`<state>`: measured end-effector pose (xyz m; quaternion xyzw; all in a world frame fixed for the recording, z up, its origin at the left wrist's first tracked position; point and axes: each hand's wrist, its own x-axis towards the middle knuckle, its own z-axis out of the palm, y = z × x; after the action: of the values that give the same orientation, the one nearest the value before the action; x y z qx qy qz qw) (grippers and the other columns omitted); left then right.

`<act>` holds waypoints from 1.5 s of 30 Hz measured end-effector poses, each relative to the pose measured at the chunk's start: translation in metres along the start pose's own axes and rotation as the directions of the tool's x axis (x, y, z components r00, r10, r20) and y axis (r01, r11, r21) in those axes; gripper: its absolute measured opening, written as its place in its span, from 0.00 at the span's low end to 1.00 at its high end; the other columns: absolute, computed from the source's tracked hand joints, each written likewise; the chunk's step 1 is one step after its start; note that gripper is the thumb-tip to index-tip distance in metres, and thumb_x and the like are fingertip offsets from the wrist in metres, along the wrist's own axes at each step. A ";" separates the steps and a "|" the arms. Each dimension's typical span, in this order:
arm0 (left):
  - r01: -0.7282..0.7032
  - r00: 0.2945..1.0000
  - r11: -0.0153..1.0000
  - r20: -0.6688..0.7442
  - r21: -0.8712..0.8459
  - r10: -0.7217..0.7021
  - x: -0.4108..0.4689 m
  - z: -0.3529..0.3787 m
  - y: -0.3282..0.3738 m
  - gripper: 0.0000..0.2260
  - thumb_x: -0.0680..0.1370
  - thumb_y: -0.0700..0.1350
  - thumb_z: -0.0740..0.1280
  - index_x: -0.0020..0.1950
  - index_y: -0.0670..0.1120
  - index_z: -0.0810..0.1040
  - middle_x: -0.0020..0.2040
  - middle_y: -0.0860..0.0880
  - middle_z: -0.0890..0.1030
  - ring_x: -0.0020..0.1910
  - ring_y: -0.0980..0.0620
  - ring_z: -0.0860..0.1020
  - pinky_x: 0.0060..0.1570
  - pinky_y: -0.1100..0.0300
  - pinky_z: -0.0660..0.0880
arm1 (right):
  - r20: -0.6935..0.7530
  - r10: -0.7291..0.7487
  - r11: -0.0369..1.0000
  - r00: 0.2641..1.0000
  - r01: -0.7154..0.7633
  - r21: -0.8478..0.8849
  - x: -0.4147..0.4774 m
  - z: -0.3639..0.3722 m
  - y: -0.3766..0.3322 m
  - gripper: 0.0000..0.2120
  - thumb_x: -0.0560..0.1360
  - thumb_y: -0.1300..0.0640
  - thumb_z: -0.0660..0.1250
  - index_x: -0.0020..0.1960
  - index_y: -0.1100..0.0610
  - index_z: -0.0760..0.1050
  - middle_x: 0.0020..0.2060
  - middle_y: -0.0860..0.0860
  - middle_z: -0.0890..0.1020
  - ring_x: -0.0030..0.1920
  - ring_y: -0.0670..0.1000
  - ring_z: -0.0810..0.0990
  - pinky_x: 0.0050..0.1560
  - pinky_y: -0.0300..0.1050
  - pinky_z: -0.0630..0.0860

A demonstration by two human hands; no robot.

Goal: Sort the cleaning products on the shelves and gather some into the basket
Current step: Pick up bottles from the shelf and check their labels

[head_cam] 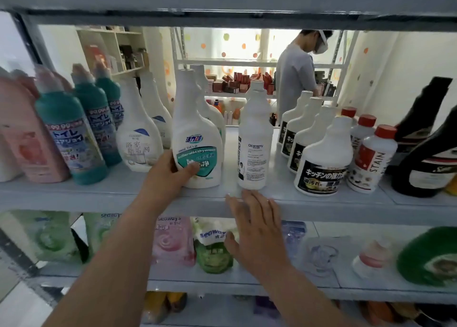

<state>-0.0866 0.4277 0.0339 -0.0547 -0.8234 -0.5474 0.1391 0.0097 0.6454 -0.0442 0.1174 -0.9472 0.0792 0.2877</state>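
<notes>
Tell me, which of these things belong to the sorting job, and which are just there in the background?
Part of the job: the left hand gripping the teal-label bottle; the open right hand; the Oil enemy bottle; teal toilet cleaners; black-label kitchen bottles; red-capped stain bottles; the shelf.
Just about: the person behind; the far rack of small boxes; the dotted curtain.

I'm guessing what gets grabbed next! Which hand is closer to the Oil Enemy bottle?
Right. The right hand is just below the Oil Enemy bottle; the left hand grips the teal-label bottle beside it.
</notes>
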 end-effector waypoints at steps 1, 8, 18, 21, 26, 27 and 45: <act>0.002 1.000 1.000 -0.015 0.000 -0.002 -0.002 0.000 0.001 0.12 0.70 0.64 0.75 0.50 0.72 0.77 0.45 0.73 0.82 0.44 0.73 0.79 0.42 0.63 0.73 | -0.002 -0.012 1.000 1.000 0.012 0.005 0.000 0.000 0.002 0.37 0.69 0.46 0.70 0.76 0.50 0.68 0.71 0.58 0.72 0.73 0.61 0.68 0.76 0.60 0.57; 0.055 0.997 0.996 -0.055 -0.075 -0.059 -0.018 0.001 0.012 0.13 0.75 0.53 0.76 0.57 0.57 0.78 0.50 0.60 0.85 0.50 0.59 0.82 0.45 0.59 0.78 | 0.127 -0.001 0.996 0.992 -0.011 0.088 0.000 -0.012 0.001 0.37 0.74 0.45 0.66 0.80 0.48 0.60 0.77 0.56 0.64 0.79 0.58 0.56 0.80 0.56 0.44; 0.043 0.999 0.974 0.042 -0.224 -0.034 -0.156 -0.024 0.025 0.17 0.71 0.59 0.74 0.56 0.60 0.74 0.47 0.65 0.83 0.44 0.64 0.83 0.35 0.71 0.77 | 0.362 0.044 0.213 0.931 -0.362 0.907 -0.004 -0.067 -0.045 0.25 0.74 0.39 0.70 0.70 0.37 0.71 0.64 0.41 0.81 0.65 0.44 0.80 0.58 0.43 0.80; 0.186 0.979 0.942 0.134 -0.280 -0.153 -0.197 -0.031 -0.001 0.20 0.67 0.61 0.73 0.57 0.60 0.77 0.49 0.59 0.86 0.46 0.58 0.85 0.41 0.59 0.83 | 0.443 0.077 -0.018 0.893 -0.443 0.896 -0.036 -0.056 -0.072 0.18 0.77 0.54 0.71 0.66 0.47 0.75 0.60 0.49 0.85 0.60 0.52 0.85 0.52 0.44 0.83; 0.413 0.903 0.878 0.232 -0.243 -0.360 -0.249 -0.048 -0.047 0.08 0.78 0.54 0.73 0.56 0.56 0.79 0.48 0.56 0.87 0.44 0.55 0.86 0.38 0.55 0.82 | 0.668 0.184 -0.202 0.721 -0.637 0.744 -0.103 -0.031 -0.112 0.21 0.74 0.51 0.75 0.64 0.53 0.76 0.58 0.54 0.86 0.57 0.57 0.86 0.50 0.48 0.84; 0.482 0.866 0.836 0.283 -0.263 -0.411 -0.259 -0.052 -0.056 0.05 0.81 0.52 0.70 0.56 0.55 0.79 0.47 0.53 0.87 0.41 0.53 0.86 0.32 0.55 0.80 | 0.711 0.218 -0.227 0.668 -0.674 0.703 -0.112 -0.029 -0.119 0.22 0.72 0.48 0.75 0.62 0.53 0.77 0.57 0.55 0.86 0.56 0.57 0.86 0.48 0.49 0.84; -0.302 0.890 0.951 0.376 0.063 0.258 -0.318 -0.106 -0.131 0.43 0.67 0.53 0.80 0.78 0.50 0.64 0.74 0.52 0.63 0.76 0.57 0.61 0.76 0.56 0.64 | 0.386 0.415 -0.292 0.824 -0.282 0.914 -0.171 -0.055 -0.208 0.12 0.70 0.67 0.70 0.44 0.50 0.81 0.56 0.57 0.83 0.59 0.59 0.82 0.56 0.61 0.80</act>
<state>0.2038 0.2981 -0.1360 -0.2648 -0.8495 -0.4516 0.0649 0.2325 0.4883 -0.0782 0.0032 -0.5246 0.8452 0.1019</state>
